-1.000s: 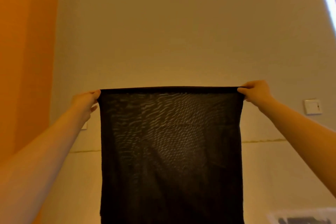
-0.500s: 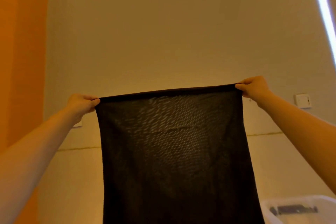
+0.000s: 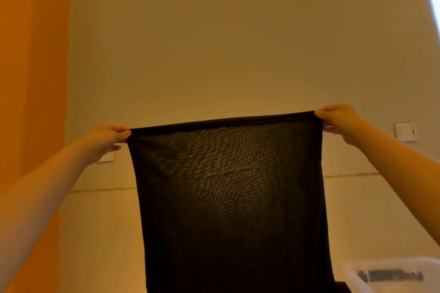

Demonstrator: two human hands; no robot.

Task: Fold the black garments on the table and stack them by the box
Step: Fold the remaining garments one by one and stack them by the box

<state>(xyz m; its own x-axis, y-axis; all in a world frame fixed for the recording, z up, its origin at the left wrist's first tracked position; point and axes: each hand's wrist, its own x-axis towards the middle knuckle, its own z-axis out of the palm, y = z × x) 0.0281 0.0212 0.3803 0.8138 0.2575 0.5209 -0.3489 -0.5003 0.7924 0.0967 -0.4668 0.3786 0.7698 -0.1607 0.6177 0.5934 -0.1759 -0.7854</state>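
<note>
A thin black garment point(image 3: 231, 197) hangs stretched out in front of me, its top edge taut and slanting up to the right. My left hand point(image 3: 104, 140) pinches its top left corner. The top right corner is pinched by my right hand point(image 3: 338, 121). Light shows through the knit. The garment's lower part runs out of the frame at the bottom. A clear plastic box point(image 3: 390, 276) shows at the bottom right, with something dark inside it.
A beige wall fills the view behind the garment, with an orange wall point(image 3: 31, 102) at the left. White switch plates sit on the wall by each hand, one at the right point(image 3: 404, 132). A sliver of dark table point(image 3: 342, 288) shows beside the box.
The garment's top edge has tilted, left hand lower and right hand higher. The view has dipped a little, bringing more of the plastic box into sight.
</note>
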